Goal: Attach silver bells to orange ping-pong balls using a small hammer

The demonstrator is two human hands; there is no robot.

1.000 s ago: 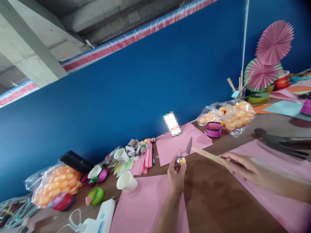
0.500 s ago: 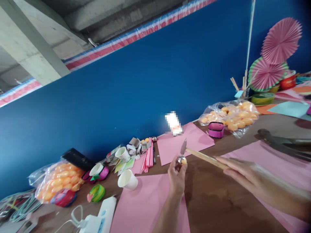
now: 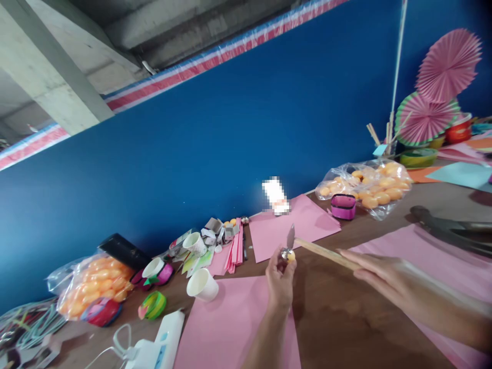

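My left hand is closed, with thumb and fingers gripping a small ball, shiny silver on its left and yellow-orange on its right. In my right hand is the wooden handle of a small hammer, held with fairly straight fingers. The hammer's thin, pointed metal head stands right at the top of the ball; whether they touch I cannot tell. Below the left wrist lies a pink sheet, with a white paper cup on its far left corner.
Bags of orange balls lie at left and right. A glowing, blurred-out phone-like screen stands at the blue wall. A power strip is at front left, a dark curved tool at right. Pink paper strips lie behind.
The hammer head has come down slightly towards the ball. My left hand keeps its hold on the ball in nearly the same place.
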